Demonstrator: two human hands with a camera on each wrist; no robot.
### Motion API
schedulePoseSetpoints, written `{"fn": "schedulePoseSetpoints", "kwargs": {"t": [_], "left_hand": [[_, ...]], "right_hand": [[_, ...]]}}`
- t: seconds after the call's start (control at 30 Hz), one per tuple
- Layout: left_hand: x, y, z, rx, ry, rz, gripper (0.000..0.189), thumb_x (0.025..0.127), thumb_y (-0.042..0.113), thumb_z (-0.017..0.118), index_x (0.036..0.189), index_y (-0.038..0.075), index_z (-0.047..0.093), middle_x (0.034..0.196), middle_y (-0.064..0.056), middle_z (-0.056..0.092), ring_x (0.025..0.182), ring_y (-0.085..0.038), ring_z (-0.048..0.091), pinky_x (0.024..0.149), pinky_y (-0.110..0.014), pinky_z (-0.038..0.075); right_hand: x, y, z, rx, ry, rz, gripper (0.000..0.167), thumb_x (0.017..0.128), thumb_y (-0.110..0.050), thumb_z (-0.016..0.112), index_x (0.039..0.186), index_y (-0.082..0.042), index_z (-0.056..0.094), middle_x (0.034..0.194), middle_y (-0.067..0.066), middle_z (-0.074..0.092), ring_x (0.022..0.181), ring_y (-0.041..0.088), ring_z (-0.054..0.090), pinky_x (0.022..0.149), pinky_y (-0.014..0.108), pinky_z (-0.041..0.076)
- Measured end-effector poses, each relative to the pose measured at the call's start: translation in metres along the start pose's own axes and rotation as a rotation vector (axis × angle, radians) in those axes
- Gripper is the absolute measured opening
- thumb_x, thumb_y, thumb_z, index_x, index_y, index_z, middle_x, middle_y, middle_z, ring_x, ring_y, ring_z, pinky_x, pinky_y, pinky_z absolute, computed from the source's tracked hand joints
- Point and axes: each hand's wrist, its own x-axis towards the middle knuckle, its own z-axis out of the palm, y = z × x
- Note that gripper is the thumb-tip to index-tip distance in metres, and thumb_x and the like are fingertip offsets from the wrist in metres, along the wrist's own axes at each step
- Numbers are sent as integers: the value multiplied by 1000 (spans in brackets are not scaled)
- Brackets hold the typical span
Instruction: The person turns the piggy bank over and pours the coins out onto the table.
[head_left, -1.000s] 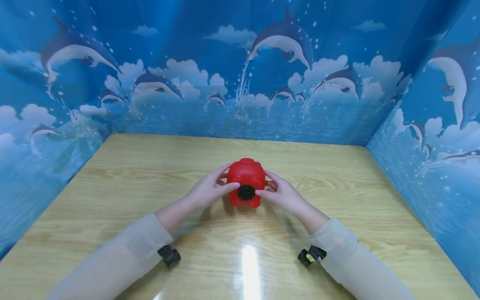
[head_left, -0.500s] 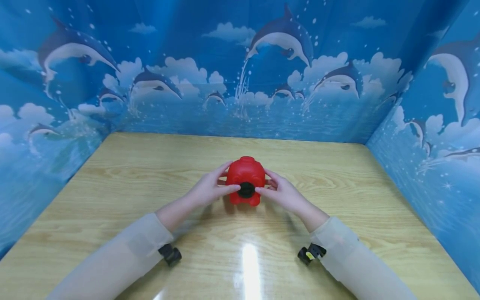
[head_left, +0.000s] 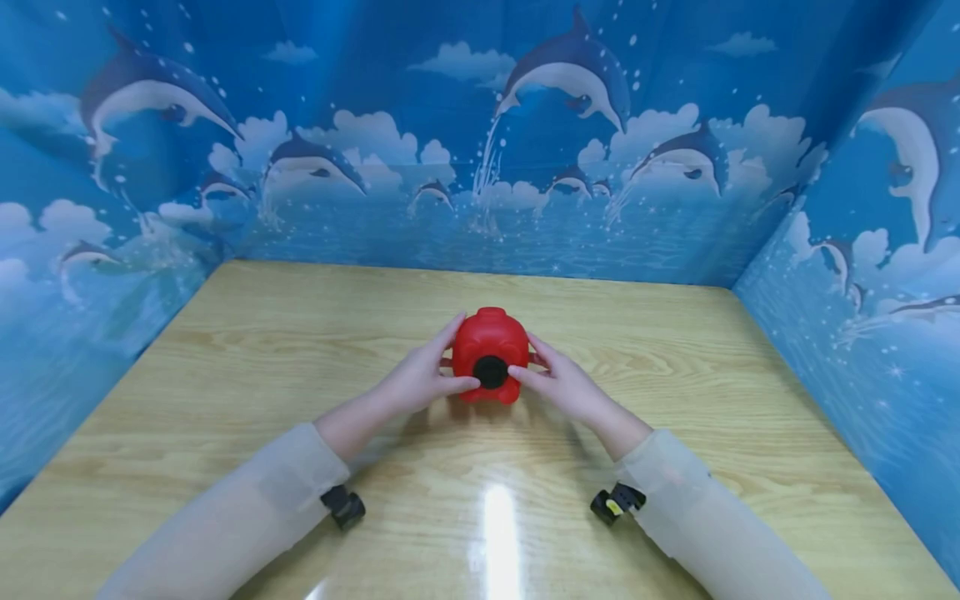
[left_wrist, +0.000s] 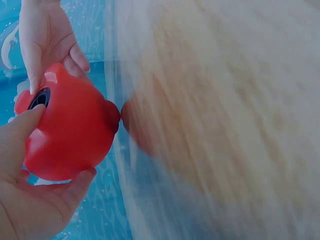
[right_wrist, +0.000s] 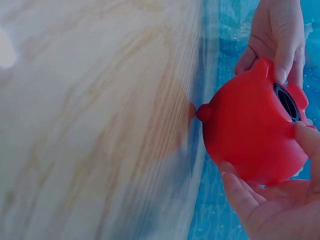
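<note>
A round red piggy bank (head_left: 491,332) with stubby knobs is held between both hands at the middle of the table. Its black round plug (head_left: 491,372) faces the person. The left hand (head_left: 417,377) grips the left side, thumb at the plug's lower left edge and fingers behind. From the right, the right hand (head_left: 567,385) grips it with the thumb at the plug's right edge. In the left wrist view, a knob on the piggy bank (left_wrist: 75,132) meets or nearly meets the tabletop. The right wrist view shows the plug (right_wrist: 287,102) partly behind the thumb.
The pale wooden table (head_left: 300,325) reflects a bright light strip near its front. A blue dolphin-print cloth (head_left: 420,217) encloses the back and sides. Small black wrist devices (head_left: 343,507) sit on both sleeves.
The piggy bank has shifted slightly away and tilted, so its plug sits higher in view. The left thumb has moved down along the plug's edge, the right thumb slightly up.
</note>
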Motion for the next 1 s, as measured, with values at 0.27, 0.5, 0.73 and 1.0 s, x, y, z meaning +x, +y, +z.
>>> {"fn": "schedulePoseSetpoints", "kwargs": {"t": [0.27,0.5,0.73,1.0], "left_hand": [[-3,2,1,236,23,145,96,78,26,76,151,21,14,146,-9,32,127,-26,38,92,-42,46],[-4,4,1,378,29,132,97,76,36,76,151,25,15,153,-12,16,132,-33,32,87,-46,48],[1,6,4,406,13,132,109,69,34,83,151,23,12,154,-12,13,130,-32,35,87,-45,48],[3,9,3,447,17,141,106,68,32,84,150,23,16,152,-15,17,124,-33,43,82,-46,51]], "right_hand": [[1,0,1,-13,6,-1,76,88,-46,59,150,-22,20,144,10,38,129,33,37,97,53,38],[2,-1,2,-20,10,12,75,89,-46,58,150,-22,21,143,11,38,128,33,38,98,54,37],[4,-1,2,9,5,22,74,90,-46,56,150,-20,20,142,11,40,126,31,41,95,48,42],[6,-1,2,54,-3,18,71,92,-42,56,149,-20,22,138,10,45,120,27,48,91,43,47]]}}
